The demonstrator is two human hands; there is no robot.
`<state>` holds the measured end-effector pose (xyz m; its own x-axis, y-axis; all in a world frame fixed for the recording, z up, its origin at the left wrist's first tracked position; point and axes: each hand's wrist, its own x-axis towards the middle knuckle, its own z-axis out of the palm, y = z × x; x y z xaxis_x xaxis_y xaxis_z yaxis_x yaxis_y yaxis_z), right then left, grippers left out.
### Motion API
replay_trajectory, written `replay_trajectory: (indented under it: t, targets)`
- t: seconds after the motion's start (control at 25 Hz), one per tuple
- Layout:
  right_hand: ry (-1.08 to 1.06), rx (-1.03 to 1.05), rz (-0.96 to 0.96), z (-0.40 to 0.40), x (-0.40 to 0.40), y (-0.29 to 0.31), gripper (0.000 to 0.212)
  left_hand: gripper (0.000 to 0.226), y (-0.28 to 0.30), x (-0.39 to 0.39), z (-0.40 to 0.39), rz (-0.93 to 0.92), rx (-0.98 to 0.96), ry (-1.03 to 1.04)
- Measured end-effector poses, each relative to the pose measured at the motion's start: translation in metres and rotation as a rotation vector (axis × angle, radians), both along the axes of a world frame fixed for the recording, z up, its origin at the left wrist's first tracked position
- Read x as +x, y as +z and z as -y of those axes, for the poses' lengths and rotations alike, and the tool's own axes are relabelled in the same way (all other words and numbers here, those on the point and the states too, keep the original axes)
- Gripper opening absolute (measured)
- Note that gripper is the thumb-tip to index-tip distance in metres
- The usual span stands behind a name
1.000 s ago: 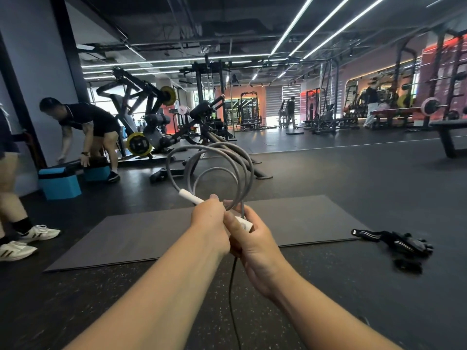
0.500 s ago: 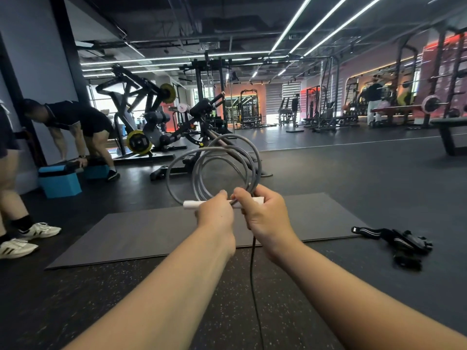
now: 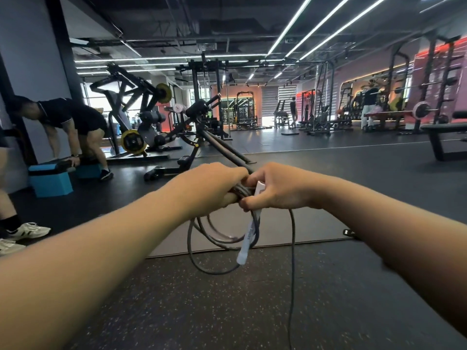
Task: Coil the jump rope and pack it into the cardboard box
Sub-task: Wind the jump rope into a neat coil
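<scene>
The grey jump rope [image 3: 202,258] hangs in several loops below my two hands, in front of me at chest height. My left hand [image 3: 214,184] is closed around the top of the coil. My right hand [image 3: 275,188] pinches the rope right beside it, with a white handle [image 3: 249,238] dangling down from its fingers. One loose strand [image 3: 293,274] drops from my right hand toward the floor and out of frame. No cardboard box is in view.
A grey exercise mat [image 3: 290,228] lies on the black rubber floor ahead. A person [image 3: 73,117] bends over blue step boxes [image 3: 50,180] at left, and another person's leg and white shoes [image 3: 27,229] stand at the far left. Gym machines [image 3: 197,127] fill the background.
The coil was held upright above my hands; it has flipped over and now hangs below them. My hands rose and came closer together, and the white handle now points down.
</scene>
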<state>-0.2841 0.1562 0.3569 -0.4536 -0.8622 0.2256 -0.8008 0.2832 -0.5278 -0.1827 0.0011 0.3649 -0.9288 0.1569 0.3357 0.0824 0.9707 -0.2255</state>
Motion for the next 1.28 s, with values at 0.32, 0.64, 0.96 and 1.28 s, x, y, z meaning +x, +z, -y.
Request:
replay_trajectory:
  t: [0.32,0.64,0.96,1.28]
  targets:
    - [-0.016,0.017,0.293,-0.032,-0.011,-0.005,0.071,0.022,-0.012,0.002,0.026,-0.017,0.472,0.041]
    - [-0.268,-0.136,0.393,-0.091,-0.052,-0.052,0.051,0.026,-0.014,0.015,0.057,-0.202,1.367,0.139]
    - [0.215,-0.380,0.774,-0.012,0.006,-0.082,0.061,0.022,-0.042,-0.024,0.009,-0.557,2.130,0.365]
    - [-0.044,-0.697,0.697,0.042,0.035,-0.064,0.030,0.024,-0.047,-0.018,-0.036,-0.619,2.297,0.495]
